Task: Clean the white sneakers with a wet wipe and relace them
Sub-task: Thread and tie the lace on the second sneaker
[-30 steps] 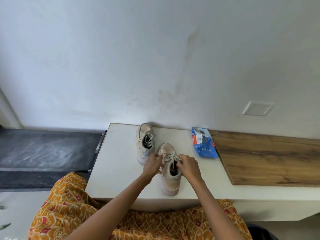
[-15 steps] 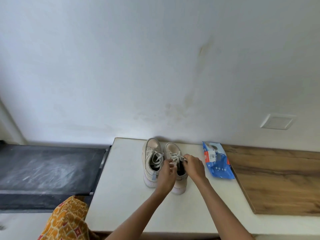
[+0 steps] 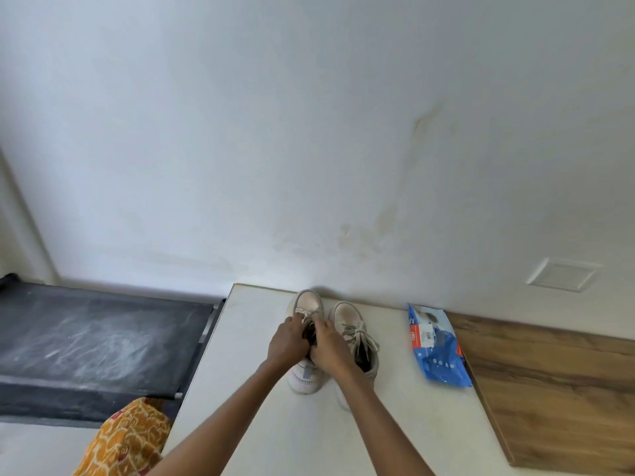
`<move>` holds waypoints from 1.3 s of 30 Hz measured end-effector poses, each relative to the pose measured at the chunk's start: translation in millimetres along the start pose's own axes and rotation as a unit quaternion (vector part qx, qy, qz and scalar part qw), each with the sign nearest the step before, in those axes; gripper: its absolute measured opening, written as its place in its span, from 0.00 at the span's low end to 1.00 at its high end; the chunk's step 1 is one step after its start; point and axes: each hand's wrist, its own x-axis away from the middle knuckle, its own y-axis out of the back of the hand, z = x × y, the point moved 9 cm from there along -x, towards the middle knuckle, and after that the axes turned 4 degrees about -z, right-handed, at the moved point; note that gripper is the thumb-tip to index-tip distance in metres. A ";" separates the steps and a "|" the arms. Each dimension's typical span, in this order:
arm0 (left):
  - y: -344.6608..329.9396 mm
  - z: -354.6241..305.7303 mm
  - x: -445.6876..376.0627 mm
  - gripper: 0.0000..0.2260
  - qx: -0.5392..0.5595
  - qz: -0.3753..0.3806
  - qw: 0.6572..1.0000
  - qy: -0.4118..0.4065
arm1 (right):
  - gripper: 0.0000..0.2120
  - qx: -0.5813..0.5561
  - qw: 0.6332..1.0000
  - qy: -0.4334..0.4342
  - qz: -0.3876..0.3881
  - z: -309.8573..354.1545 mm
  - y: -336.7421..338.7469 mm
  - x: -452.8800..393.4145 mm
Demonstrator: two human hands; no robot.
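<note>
Two white sneakers stand side by side on the white table (image 3: 261, 424), toes toward the wall. Over the left sneaker (image 3: 307, 305), my left hand (image 3: 288, 340) and my right hand (image 3: 330, 347) meet at its opening, fingers curled and pinching its laces. My hands hide the middle of that shoe; its heel shows below them. Just to the right, the right sneaker (image 3: 354, 333) has its laces tied in a bow. A blue wet wipe pack (image 3: 436, 352) lies flat on the table further right.
A wooden board (image 3: 556, 389) covers the table's right part, next to the wipe pack. A dark grey surface (image 3: 86, 341) lies left of the table. The white wall (image 3: 309, 149) rises right behind the sneakers. Orange patterned cloth (image 3: 127, 438) shows at the lower left.
The right sneaker was pushed back beside the left one. Both hands let go of its tied laces and shifted left onto the left sneaker's laces. The camera tilted up.
</note>
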 end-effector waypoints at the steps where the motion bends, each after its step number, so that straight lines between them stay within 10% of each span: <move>1: 1.4 3.3 3.8 0.16 -0.002 -0.006 1.000 0.001 | 0.29 -0.001 1.000 0.001 -0.013 0.6 -0.5 3.3; 13: -3.3 6.9 81.1 0.13 -0.035 0.028 0.998 -0.040 | 0.09 -0.029 0.994 0.018 -0.099 -16.3 14.9 73.8; 18: 2.3 0.4 79.6 0.05 0.044 0.051 0.996 -0.056 | 0.12 -0.227 0.967 -0.073 -0.093 -30.9 20.2 78.4; 24: 10.8 -9.9 75.2 0.05 0.208 0.109 0.971 -0.054 | 0.10 -0.599 0.787 -0.145 -0.044 -19.8 36.3 81.5; 35: 0.8 -11.0 68.3 0.10 0.030 0.103 0.988 -0.107 | 0.09 -0.779 0.589 -0.080 -0.201 -25.2 113.7 83.5; 37: 3.0 -11.7 68.1 0.06 0.037 0.096 0.989 -0.108 | 0.09 -0.746 0.620 -0.083 -0.229 -33.1 119.9 82.9; 39: 5.4 -12.5 67.9 0.05 0.051 0.096 0.989 -0.104 | 0.12 -0.625 0.737 -0.122 -0.227 -41.0 111.6 78.3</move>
